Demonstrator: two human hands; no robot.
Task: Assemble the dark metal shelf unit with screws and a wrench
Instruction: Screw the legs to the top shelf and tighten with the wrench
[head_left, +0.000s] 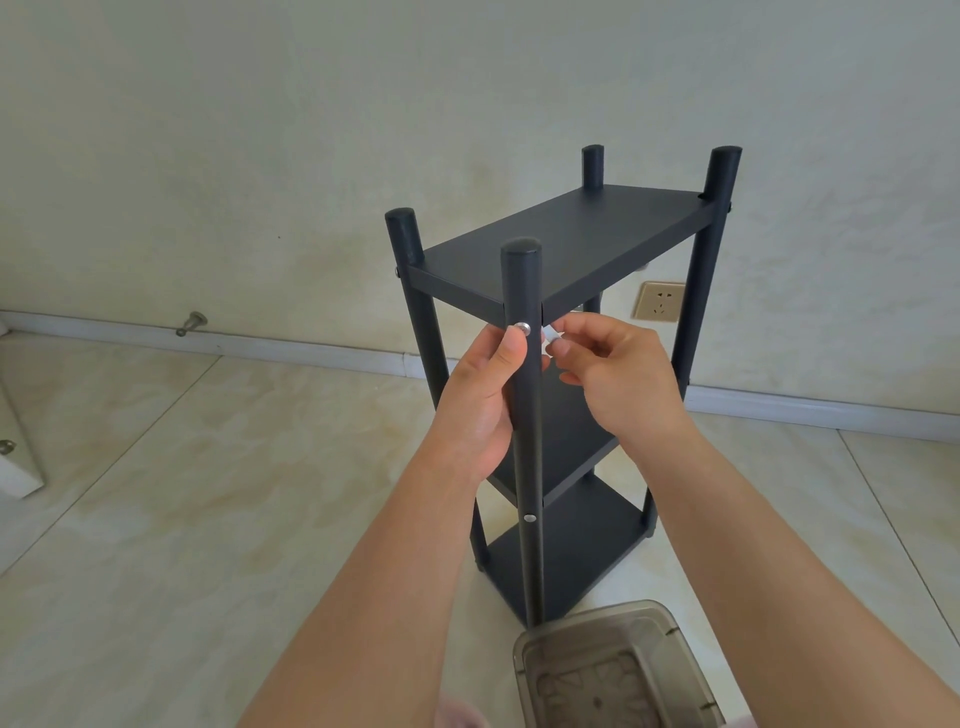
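Pale floor tiles are carrying the shelf unit (561, 364) upright near the wall. Its nearest post (524, 415) is being steadied by the left hand (480, 402), fingers curling round it just below the top screw (523, 328), probably so the joint stays aligned. Right of that post, the right hand (613, 374) is pinching a small silvery wrench (551, 338) beside the screw.

Both hands (545, 379) meet at the shelf unit's (566, 244) front post screw (523, 328).
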